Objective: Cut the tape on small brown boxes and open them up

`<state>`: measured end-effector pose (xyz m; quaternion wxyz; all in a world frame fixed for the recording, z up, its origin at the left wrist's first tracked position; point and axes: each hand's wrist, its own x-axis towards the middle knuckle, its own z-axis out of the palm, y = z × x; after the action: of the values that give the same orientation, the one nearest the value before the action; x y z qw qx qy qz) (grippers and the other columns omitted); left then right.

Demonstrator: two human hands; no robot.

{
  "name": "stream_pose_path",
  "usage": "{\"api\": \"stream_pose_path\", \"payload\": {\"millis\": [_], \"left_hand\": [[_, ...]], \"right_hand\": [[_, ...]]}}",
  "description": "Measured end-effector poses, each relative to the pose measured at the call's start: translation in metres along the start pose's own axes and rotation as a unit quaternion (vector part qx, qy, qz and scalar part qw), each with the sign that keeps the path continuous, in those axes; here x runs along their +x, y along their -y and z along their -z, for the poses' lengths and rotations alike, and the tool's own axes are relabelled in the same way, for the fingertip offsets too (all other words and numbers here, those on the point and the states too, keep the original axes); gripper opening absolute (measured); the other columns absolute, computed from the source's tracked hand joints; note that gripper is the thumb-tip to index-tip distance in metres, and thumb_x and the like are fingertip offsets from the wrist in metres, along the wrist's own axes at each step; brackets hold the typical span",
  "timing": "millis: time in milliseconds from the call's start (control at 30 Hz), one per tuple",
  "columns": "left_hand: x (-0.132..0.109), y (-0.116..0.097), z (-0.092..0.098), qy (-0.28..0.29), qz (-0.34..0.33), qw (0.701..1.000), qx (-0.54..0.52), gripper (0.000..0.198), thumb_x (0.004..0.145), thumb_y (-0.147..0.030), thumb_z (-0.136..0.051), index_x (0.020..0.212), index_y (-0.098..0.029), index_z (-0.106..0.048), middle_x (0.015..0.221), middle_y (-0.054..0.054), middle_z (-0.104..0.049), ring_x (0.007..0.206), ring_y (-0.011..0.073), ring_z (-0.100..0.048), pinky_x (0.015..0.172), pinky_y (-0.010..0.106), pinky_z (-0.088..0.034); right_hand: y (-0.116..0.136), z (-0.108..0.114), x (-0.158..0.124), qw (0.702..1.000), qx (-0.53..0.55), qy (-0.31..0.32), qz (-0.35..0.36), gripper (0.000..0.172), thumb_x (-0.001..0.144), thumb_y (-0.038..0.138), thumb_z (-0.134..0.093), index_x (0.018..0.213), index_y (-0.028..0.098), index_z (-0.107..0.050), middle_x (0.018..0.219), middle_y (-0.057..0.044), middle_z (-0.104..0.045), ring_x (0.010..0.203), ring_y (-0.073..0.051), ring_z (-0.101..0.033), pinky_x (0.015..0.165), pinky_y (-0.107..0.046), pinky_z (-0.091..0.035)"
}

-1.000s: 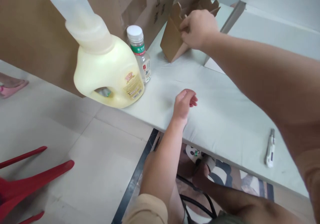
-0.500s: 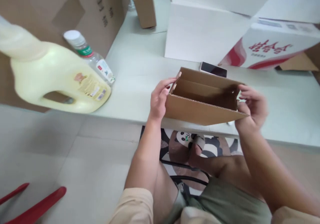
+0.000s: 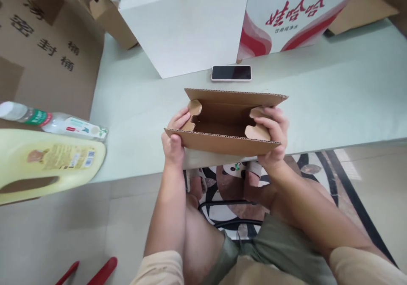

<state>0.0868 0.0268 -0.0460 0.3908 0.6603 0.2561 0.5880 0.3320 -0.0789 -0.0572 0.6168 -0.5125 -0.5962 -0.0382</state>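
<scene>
A small brown cardboard box [image 3: 222,144] is held up at the near edge of the table, its top facing me and unclosed. Its inside is dark, and no contents show. At the box's left end, my left hand [image 3: 174,138] grips the side, thumb on the near panel and fingers on the left end flap [image 3: 194,109]. On the other end my right hand [image 3: 276,134] holds the box, fingers bent over the notched right flap [image 3: 257,132]. Both end flaps lean inward. The long near and far flaps stand spread outward.
Behind the box a phone [image 3: 231,73] lies on the pale table [image 3: 318,90]. White cartons [image 3: 190,30] and a red-and-white carton [image 3: 286,18] stand at the back. To the left are a yellow jug [image 3: 79,162], a clear bottle [image 3: 60,121] and a large brown carton [image 3: 82,85].
The view has swung right. The box has turned so that its opening faces me more squarely, and the end flaps now lean inward under my fingers. Both hands still hold it.
</scene>
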Motion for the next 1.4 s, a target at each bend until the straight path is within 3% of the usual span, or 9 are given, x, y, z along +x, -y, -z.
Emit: {"api": "stream_pose_path", "payload": {"millis": [100,200,367,667,833,933,1167,1267,1400], "left_hand": [[0.001,-0.001,-0.01,-0.042,0.023,0.999,0.004,0.057,0.094,-0.07,-0.047,0.104,-0.026,-0.082,0.126,0.007,-0.074,0.122,0.0301,-0.068,0.108,0.05,-0.053],[0.0,-0.002,-0.017,-0.067,0.066,0.996,0.004,0.048,0.09,-0.062,-0.06,0.107,-0.022,-0.08,0.12,0.008,-0.074,0.115,0.0296,-0.07,0.101,0.046,-0.056],[-0.002,-0.003,-0.024,-0.059,0.082,0.995,0.016,0.047,0.087,-0.059,-0.066,0.116,-0.023,-0.074,0.127,0.008,-0.07,0.125,0.0318,-0.064,0.106,0.047,-0.051],[-0.005,-0.004,-0.025,-0.023,0.094,0.995,0.028,0.048,0.095,-0.062,-0.053,0.127,-0.028,-0.064,0.134,0.006,-0.066,0.136,0.0333,-0.055,0.113,0.051,-0.045],[-0.004,-0.007,-0.029,-0.041,0.091,0.995,-0.007,0.042,0.094,-0.054,-0.058,0.119,-0.023,-0.07,0.13,0.007,-0.067,0.124,0.031,-0.062,0.106,0.05,-0.048],[-0.003,-0.004,-0.029,-0.05,0.063,0.997,-0.008,0.036,0.093,-0.051,-0.06,0.112,-0.022,-0.073,0.133,0.007,-0.066,0.13,0.0307,-0.058,0.113,0.048,-0.044],[-0.001,0.005,-0.02,-0.02,0.034,0.999,0.017,0.066,0.085,-0.061,-0.066,0.146,-0.041,-0.046,0.158,0.002,-0.046,0.151,0.034,-0.039,0.122,0.054,-0.035],[0.001,0.003,-0.017,-0.009,0.025,0.998,0.058,0.057,0.087,-0.061,-0.064,0.139,-0.038,-0.058,0.156,0.001,-0.05,0.155,0.0331,-0.034,0.128,0.053,-0.025],[0.004,0.001,-0.016,-0.007,0.03,0.997,0.076,0.041,0.087,-0.059,-0.064,0.116,-0.032,-0.075,0.14,0.003,-0.064,0.147,0.0341,-0.045,0.129,0.058,-0.023]], "right_hand": [[-0.002,0.004,0.0,1.0,-0.011,-0.006,-0.013,0.07,0.092,0.079,-0.028,0.121,0.029,-0.067,0.147,-0.01,-0.042,0.141,-0.039,-0.043,0.118,-0.065,-0.034],[-0.007,0.006,0.006,0.999,-0.009,0.003,-0.053,0.061,0.09,0.072,-0.048,0.136,0.033,-0.055,0.155,-0.009,-0.035,0.149,-0.039,-0.036,0.119,-0.067,-0.033],[-0.024,0.004,0.014,0.99,0.061,0.061,-0.114,0.082,0.09,0.075,-0.044,0.158,0.037,-0.018,0.164,-0.009,-0.032,0.153,-0.034,-0.034,0.121,-0.063,-0.035],[-0.03,0.003,0.012,0.984,0.075,0.063,-0.148,0.084,0.086,0.084,-0.042,0.154,0.037,-0.029,0.165,-0.009,-0.034,0.152,-0.035,-0.037,0.121,-0.06,-0.038],[-0.032,0.002,0.014,0.983,0.076,0.065,-0.156,0.088,0.086,0.08,-0.046,0.158,0.043,-0.014,0.166,-0.006,-0.031,0.15,-0.034,-0.039,0.118,-0.06,-0.041],[-0.031,0.003,0.014,0.981,0.08,0.075,-0.158,0.085,0.088,0.075,-0.048,0.159,0.046,-0.011,0.166,-0.004,-0.03,0.15,-0.034,-0.04,0.117,-0.06,-0.042],[-0.027,0.005,0.012,0.983,0.066,0.064,-0.157,0.076,0.088,0.071,-0.047,0.153,0.038,-0.024,0.162,-0.009,-0.035,0.147,-0.034,-0.042,0.116,-0.059,-0.042],[-0.028,0.006,0.01,0.984,0.047,0.062,-0.158,0.062,0.089,0.065,-0.048,0.142,0.034,-0.036,0.161,-0.01,-0.035,0.144,-0.036,-0.044,0.111,-0.06,-0.044],[-0.029,0.006,0.01,0.987,0.054,0.059,-0.142,0.045,0.092,0.062,-0.046,0.123,0.03,-0.045,0.16,-0.011,-0.036,0.147,-0.038,-0.04,0.112,-0.064,-0.04]]}}
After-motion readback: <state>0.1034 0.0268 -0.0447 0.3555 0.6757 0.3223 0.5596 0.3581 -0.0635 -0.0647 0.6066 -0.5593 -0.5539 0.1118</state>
